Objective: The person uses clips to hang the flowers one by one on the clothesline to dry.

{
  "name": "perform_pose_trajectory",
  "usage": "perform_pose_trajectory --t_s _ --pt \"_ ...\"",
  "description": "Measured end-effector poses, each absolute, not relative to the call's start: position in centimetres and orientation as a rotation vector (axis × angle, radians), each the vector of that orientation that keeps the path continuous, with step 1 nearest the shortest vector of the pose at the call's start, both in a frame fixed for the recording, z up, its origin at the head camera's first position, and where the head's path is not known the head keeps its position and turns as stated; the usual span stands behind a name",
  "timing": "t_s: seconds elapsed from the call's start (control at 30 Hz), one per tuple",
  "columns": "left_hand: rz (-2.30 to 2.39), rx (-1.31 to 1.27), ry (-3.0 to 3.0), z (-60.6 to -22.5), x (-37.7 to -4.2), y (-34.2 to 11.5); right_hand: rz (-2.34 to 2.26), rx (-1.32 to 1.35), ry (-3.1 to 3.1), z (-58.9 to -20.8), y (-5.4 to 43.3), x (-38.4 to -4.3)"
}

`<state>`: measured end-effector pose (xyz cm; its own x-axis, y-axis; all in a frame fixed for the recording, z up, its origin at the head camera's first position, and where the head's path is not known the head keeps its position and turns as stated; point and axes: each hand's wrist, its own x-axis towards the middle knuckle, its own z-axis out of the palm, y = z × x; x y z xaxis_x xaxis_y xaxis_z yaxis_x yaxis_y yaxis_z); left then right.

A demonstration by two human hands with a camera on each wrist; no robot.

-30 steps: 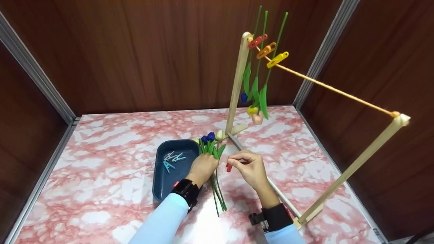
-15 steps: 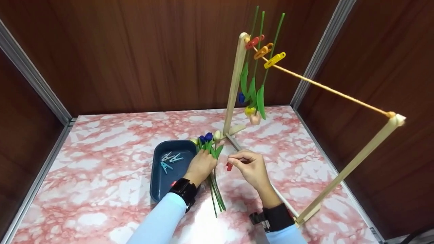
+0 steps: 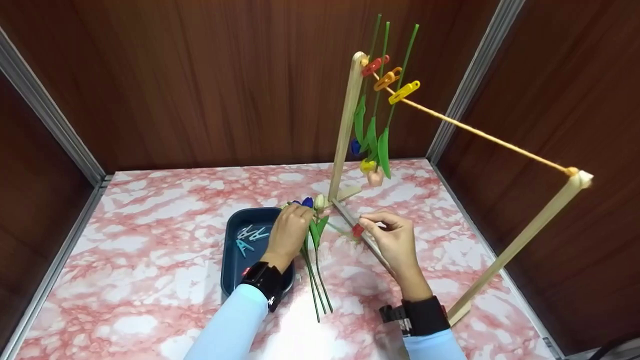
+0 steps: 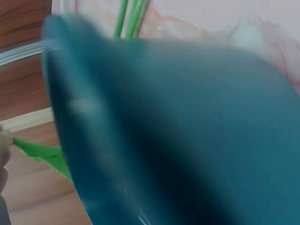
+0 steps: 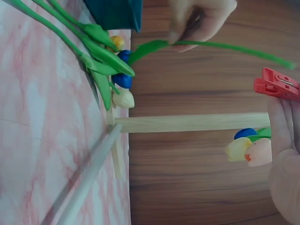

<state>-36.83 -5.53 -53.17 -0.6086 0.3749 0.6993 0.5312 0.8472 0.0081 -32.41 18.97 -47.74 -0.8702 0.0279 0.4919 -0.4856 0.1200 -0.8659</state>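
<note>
My left hand (image 3: 287, 232) pinches a tulip by its green stem (image 5: 234, 48), which sticks out sideways toward my right hand (image 3: 395, 240). In the left wrist view the tulip's leaf (image 4: 44, 154) shows beside the fingertips; its flower is hard to separate from the blue heads behind. Between thumb and fingers, my right hand pinches a red clothespin (image 5: 276, 85), close to the stem's free end. Under my left hand several tulips (image 3: 307, 202) lie on the table, with blue and cream heads. Their stems (image 3: 315, 280) run toward the front.
A dark blue tray (image 3: 226, 265) with several clothespins (image 3: 258, 234) stands at left. On the right, a wooden frame (image 3: 346, 130) carries a rope (image 3: 475, 131). Three tulips hang head down there from red, orange and yellow clothespins (image 3: 405, 92). A bar (image 3: 370, 245) joins the posts low down.
My left hand has lifted one tulip from the bunch, its stem now swung out to the right. My right hand has moved right and slightly up with the red clothespin.
</note>
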Motion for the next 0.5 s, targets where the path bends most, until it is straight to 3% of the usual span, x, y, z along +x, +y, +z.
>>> perform_pose_trajectory --t_s 0.27,0.5 --pt "-0.783 -0.46 -2.153 -50.0 -36.1 -5.2 1.76 0.477 -1.929 -46.4 19.5 -32.2" --pt "-1.02 -0.504 -2.114 -46.4 -34.9 -3.8 1.729 0.48 -1.867 -44.4 19.6 -31.7"
